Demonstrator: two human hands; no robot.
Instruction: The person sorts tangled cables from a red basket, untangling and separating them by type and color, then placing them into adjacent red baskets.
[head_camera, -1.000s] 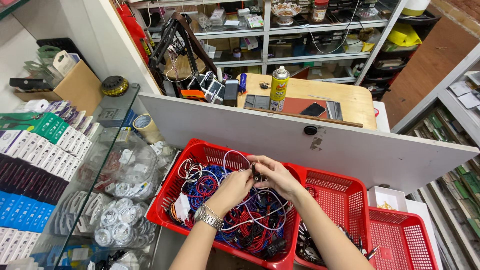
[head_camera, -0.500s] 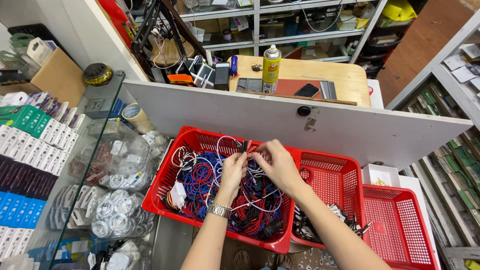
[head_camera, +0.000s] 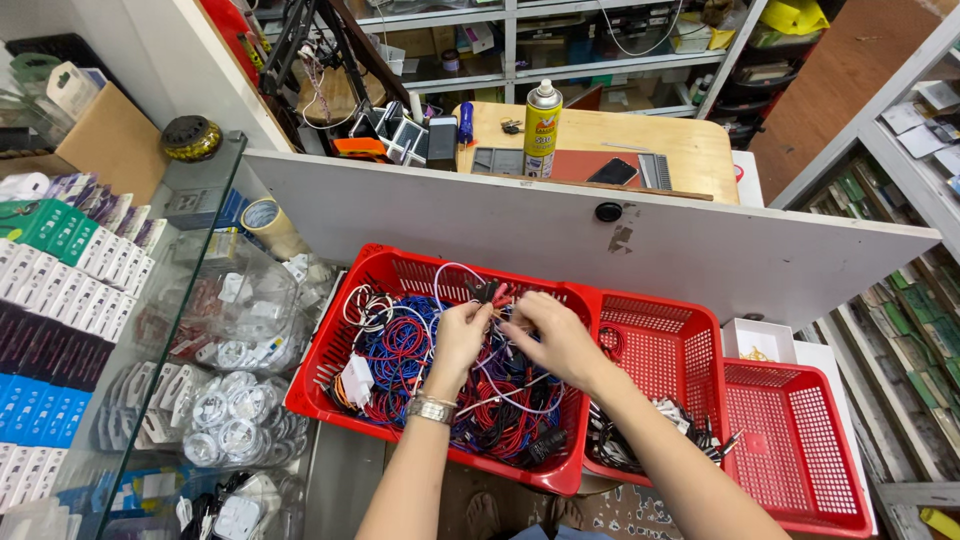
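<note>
So both hands were up over the big red basket (head_camera: 345, 330), left hand (head_camera: 458, 335) and right hand (head_camera: 548, 335) pinching the same red-and-black cable ends (head_camera: 492, 293) (wristwatch (head_camera: 431, 409) on the left). Underneath sat a tangle of red, blue and white cables (head_camera: 400, 355).

Three baskets (head_camera: 700, 330) side by side, cables (head_camera: 400, 350) in the leftmost.

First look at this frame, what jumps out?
The big red basket low in the middle, packed with tangled red, blue and white cables. The left hand and right hand meet over it, pinching wires. Behind the white partition, a yellow spray can stands on a wooden desk.
</note>
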